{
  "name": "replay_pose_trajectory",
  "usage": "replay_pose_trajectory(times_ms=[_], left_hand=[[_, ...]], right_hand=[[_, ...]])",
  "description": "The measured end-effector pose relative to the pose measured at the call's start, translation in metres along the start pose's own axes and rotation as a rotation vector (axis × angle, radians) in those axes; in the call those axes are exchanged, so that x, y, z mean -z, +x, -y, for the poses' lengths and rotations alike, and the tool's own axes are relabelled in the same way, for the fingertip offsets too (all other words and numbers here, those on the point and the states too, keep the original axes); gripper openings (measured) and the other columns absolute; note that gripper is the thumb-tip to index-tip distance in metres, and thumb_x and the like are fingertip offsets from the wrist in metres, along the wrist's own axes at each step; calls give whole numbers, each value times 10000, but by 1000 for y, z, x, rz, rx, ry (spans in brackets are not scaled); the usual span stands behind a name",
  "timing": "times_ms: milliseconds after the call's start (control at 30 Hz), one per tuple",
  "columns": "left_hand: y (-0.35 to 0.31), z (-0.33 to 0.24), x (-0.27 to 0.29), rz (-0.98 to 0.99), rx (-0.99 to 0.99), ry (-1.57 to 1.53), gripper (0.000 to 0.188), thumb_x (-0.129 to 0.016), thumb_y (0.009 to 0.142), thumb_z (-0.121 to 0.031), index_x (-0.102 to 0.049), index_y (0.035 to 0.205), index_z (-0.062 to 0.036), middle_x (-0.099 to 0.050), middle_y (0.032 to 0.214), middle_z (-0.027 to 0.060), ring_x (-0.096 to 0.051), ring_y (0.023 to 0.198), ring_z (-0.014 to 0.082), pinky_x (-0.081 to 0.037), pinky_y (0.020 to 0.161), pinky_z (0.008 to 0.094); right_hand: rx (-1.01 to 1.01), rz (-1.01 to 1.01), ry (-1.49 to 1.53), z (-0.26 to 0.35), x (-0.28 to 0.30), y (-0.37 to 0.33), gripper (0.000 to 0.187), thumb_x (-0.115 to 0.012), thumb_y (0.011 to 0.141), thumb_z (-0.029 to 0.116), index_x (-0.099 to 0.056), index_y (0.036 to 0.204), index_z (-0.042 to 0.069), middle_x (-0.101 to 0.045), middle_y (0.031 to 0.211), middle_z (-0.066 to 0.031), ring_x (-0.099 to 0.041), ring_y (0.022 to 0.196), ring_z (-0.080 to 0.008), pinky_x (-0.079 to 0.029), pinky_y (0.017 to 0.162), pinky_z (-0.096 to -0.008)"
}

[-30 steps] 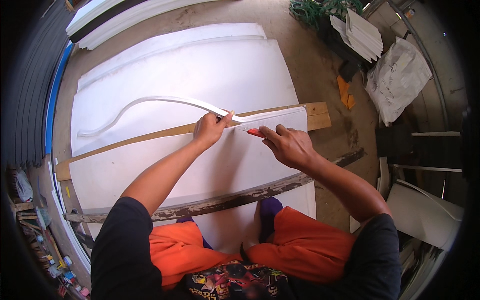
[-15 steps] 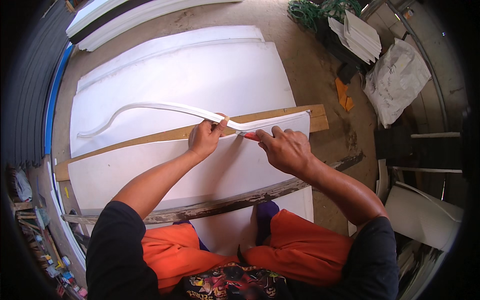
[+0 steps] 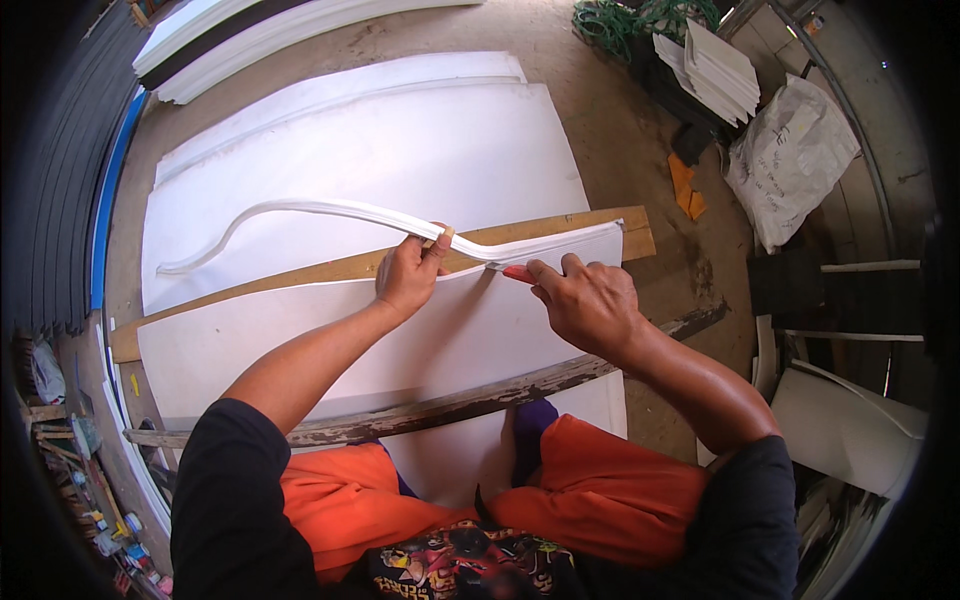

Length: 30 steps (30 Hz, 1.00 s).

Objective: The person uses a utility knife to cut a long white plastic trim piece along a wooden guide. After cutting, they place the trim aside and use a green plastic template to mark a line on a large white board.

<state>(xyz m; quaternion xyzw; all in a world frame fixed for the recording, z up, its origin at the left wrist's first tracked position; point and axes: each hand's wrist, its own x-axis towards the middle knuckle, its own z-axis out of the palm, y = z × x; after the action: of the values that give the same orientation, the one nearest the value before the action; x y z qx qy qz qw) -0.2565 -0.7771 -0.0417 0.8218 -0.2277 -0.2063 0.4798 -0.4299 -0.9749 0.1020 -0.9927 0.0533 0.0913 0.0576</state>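
Note:
My left hand [image 3: 410,275] is closed, pinching a long narrow white foam strip [image 3: 330,207] between thumb and fingers. The strip curves away to the left over the white sheets, and its right part runs along the upper edge of a large white foam sheet [image 3: 300,345]. My right hand [image 3: 590,305] grips a red-handled cutter knife [image 3: 518,273]. Its blade meets the sheet's edge where the strip parts from it, just right of my left hand. Under that edge lies a flat wooden plank [image 3: 280,283].
A worn wooden bar [image 3: 430,413] crosses the sheet in front of my legs. More white sheets [image 3: 370,135] lie beyond the plank. Stacked dark sheets [image 3: 65,170] stand at left; a white sack [image 3: 795,160] and green netting [image 3: 620,25] sit at far right.
My right hand and the knife have shifted slightly to the right along the sheet's edge. My left hand stays nearly in place on the strip.

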Motion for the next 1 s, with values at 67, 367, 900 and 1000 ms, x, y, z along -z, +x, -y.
replay_pose_trajectory(times_ms=[67,367,900,1000], left_hand=[[0,-1,-2,-10,8,-7,655,-518,1037,-671,-693,1262,-81,-745,793,89,-775,731,210,-554,681,352],[0,-2,0,-5,62,-8,673,-504,1050,-660,-699,1259,-50,-733,768,88,-772,704,206,-545,658,353],[3,3,-3,-56,108,11,680,-469,1057,-667,-684,1079,-22,-721,720,98,-772,679,234,-538,631,388],[3,4,-5,-67,93,-11,667,-459,1065,-659,-687,1139,-36,-718,778,85,-771,678,231,-536,633,374]], right_hand=[[36,-63,-30,-3,-7,1,244,-632,1015,263,-688,1217,138,-677,829,-156,-717,670,-348,-552,571,-489],[4,1,-64,-5,4,0,252,-621,1016,245,-684,1224,119,-691,839,-164,-726,670,-347,-563,579,-484],[-19,-107,142,-90,12,-7,254,-742,942,316,-796,1149,180,-760,945,-93,-733,791,-346,-575,731,-464],[-186,-295,387,-128,-8,8,240,-746,942,228,-773,1152,114,-756,955,-110,-711,872,-342,-562,799,-416]])
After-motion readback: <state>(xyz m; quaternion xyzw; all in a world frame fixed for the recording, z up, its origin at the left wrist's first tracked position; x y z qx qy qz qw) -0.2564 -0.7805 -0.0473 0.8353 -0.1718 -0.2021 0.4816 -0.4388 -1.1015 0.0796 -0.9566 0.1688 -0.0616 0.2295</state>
